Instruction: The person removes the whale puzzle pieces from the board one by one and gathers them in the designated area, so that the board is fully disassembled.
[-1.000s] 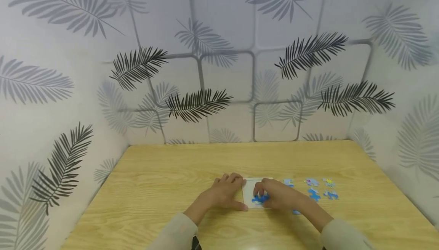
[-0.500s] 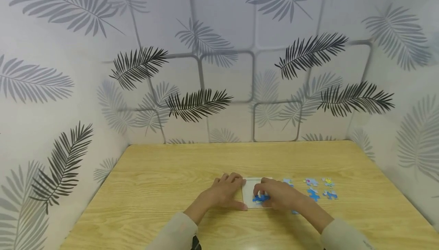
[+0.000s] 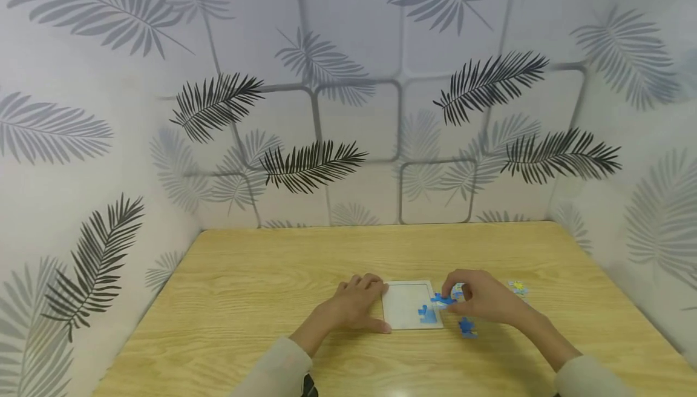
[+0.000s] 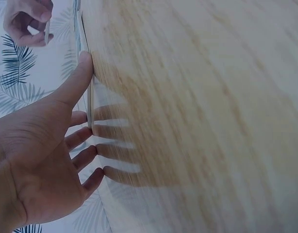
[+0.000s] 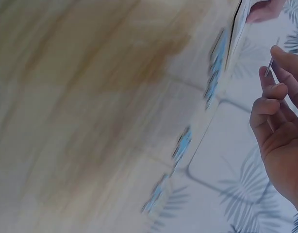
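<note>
A flat white puzzle tray [image 3: 400, 306] lies on the table. My left hand [image 3: 359, 302] rests along its left edge, fingers spread, thumb at the near corner and fingertips at the far one. In the left wrist view the fingers [image 4: 83, 158] touch down beside the tray's thin edge. Over the tray's right side, my right hand [image 3: 484, 297] pinches a blue-and-white jigsaw piece [image 3: 442, 301] between thumb and fingers. The right wrist view shows that piece [image 5: 270, 65] edge-on, above the tabletop. One blue jigsaw piece [image 3: 428, 314] sits in the tray's near right corner.
Loose jigsaw pieces lie right of the tray: a blue one [image 3: 466, 327] nearer me, a pale one [image 3: 459, 290] partly behind the right hand, and a yellow-flowered one [image 3: 517, 287]. The hand hides part of that area. A leaf-patterned wall [image 3: 359, 191] stands behind the wooden table [image 3: 261, 276].
My right hand has moved right from over the tray, pinching a piece raised at its edge. The blue piece in the tray's near right corner now shows. The left hand stays put.
</note>
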The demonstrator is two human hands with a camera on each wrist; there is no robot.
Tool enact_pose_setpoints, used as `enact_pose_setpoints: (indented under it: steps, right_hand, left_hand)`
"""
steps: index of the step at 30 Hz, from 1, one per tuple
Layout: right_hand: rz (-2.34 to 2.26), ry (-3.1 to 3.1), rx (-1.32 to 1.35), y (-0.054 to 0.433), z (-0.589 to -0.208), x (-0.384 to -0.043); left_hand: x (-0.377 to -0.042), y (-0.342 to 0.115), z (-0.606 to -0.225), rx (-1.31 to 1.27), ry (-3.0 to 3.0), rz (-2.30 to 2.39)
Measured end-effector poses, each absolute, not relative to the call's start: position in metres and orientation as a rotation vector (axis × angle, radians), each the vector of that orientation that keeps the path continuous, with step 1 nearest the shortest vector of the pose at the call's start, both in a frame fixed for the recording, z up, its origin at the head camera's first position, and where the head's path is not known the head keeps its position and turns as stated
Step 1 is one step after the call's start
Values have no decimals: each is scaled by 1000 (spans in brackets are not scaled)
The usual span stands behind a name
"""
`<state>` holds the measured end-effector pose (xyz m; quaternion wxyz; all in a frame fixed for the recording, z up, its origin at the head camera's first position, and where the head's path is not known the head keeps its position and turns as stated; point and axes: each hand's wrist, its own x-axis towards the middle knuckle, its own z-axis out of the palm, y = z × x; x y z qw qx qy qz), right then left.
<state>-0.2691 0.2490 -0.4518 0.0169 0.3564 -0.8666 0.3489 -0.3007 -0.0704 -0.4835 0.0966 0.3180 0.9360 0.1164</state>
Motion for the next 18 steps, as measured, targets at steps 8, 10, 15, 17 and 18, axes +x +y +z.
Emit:
enact_pose_setpoints:
  steps: [8,10,15,17,18]
  right_hand:
    - [1069,-2700,1076,292,-456,-258]
    - [1050,-2702,1098,302,-459,-257]
    - [1015,-2719,1176,318,-462,-251]
    - [1005,-2732,1195,321,-463,-248]
    - [999,-2730,1205,323,-464,-247]
  left_hand:
    - [-301,-73,-485,951,2759,391]
    - [-300,-73,-484,947,2756,395]
    - [-298,-72,-480,938,2742,410]
    - [-298,-72,-480,939,2740,413]
    - [-298,-72,-480,940,2740,411]
